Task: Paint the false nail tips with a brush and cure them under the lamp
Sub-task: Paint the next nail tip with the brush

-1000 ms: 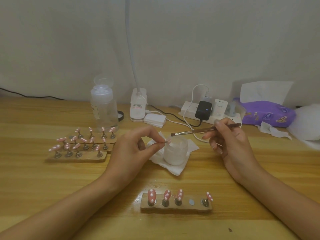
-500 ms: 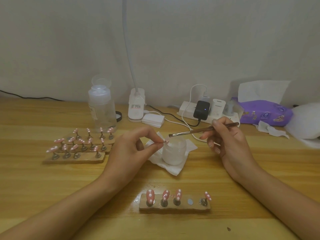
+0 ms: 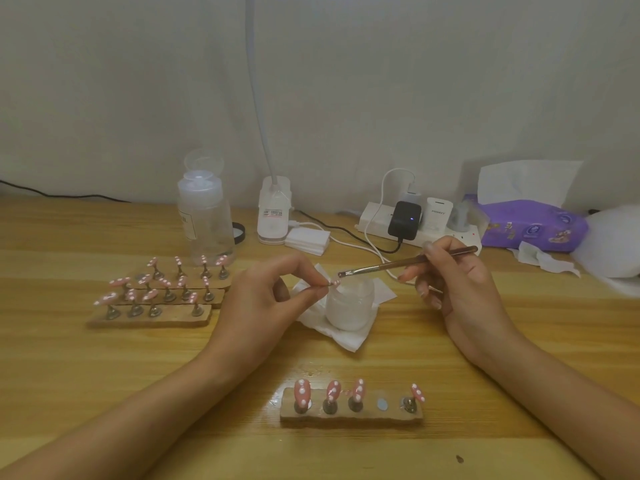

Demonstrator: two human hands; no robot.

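A home desk (image 3: 69,358) with power strip (image 3: 375,221) and tissue pack (image 3: 533,225).

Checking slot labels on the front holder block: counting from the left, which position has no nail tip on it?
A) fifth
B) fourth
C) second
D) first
B: on the front holder block, the fourth position shows only a bare round disc, while the other four carry pink dotted nail tips.

table (image 3: 86,368): matt grained wood | jar (image 3: 349,303): frosted, translucent | tissue (image 3: 346,336): soft white paper | nail tips (image 3: 330,389): glossy pink | bottle (image 3: 206,220): clear plastic
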